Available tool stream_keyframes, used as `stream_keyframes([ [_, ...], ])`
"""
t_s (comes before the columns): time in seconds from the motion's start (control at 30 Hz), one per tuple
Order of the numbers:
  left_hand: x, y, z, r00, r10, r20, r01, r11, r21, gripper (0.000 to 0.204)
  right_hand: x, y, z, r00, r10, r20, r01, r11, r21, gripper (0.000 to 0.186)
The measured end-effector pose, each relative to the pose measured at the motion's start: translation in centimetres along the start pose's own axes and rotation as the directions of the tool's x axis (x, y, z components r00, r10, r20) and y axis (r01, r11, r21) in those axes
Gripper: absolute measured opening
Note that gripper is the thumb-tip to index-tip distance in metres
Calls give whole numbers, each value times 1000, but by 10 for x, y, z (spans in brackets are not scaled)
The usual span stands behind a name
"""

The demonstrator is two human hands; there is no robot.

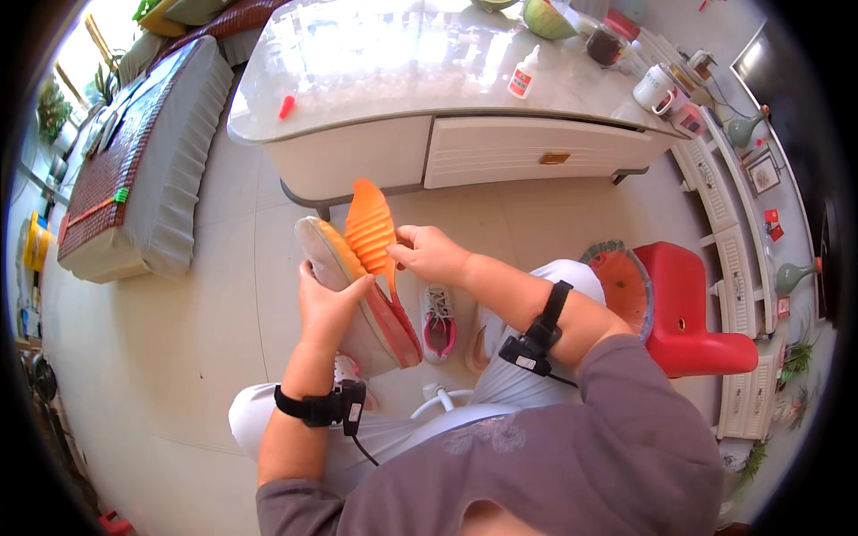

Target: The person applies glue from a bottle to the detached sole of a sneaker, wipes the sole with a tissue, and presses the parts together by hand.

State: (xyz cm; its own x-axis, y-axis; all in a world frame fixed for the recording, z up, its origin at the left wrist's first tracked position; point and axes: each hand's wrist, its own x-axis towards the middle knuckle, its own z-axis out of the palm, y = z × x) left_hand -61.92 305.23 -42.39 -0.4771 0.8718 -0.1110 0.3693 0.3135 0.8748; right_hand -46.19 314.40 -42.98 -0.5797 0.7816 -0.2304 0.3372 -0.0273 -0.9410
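Observation:
My left hand (329, 304) grips a pale shoe (386, 344) with an orange-and-red sole, its thumb at the sole's edge. An orange ridged piece (366, 219) stands up from that sole, tapering toward its red part. My right hand (416, 252) pinches the ridged piece along its right edge. Below my hands a sneaker (439, 326) with pink trim and pale laces sits on the floor, and a second shoe (347, 364) shows partly behind my left arm.
A white table (357, 125) ahead bears a glue bottle (523, 79), a small red cap (286, 107), a mug (652, 91) and cut melon (545, 18). A red stool (684, 322) with a watermelon-patterned cushion (617, 286) is at right, a covered seat (161, 161) at left, a cabinet (742, 375) far right.

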Motion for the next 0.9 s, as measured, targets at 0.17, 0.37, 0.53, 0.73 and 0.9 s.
stream_keyframes([
  [0.17, 2, -10, -7, 995, -96, 25, 98, 991, -89, 79, 23, -22, -51, 872, -412, -264, 336, 897, -288, 27],
  [0.37, 14, -13, 1, 986, -164, 35, 167, 961, -221, 79, 67, -24, -226, 360, -505, -785, 67, 853, -518, 84],
  [0.53, 15, -17, 6, 972, -204, 118, 228, 942, -248, 78, 89, -11, -249, 637, -273, -721, -7, 933, -360, 70],
  [0.73, 13, -14, 7, 976, -168, 137, 204, 927, -315, 77, 86, -10, -245, 569, -352, -743, -134, 852, -506, 49],
  [0.9, 10, -10, 4, 978, -115, 177, 177, 904, -390, 76, 52, -36, -186, 722, -322, -612, 539, 817, 207, 31],
])
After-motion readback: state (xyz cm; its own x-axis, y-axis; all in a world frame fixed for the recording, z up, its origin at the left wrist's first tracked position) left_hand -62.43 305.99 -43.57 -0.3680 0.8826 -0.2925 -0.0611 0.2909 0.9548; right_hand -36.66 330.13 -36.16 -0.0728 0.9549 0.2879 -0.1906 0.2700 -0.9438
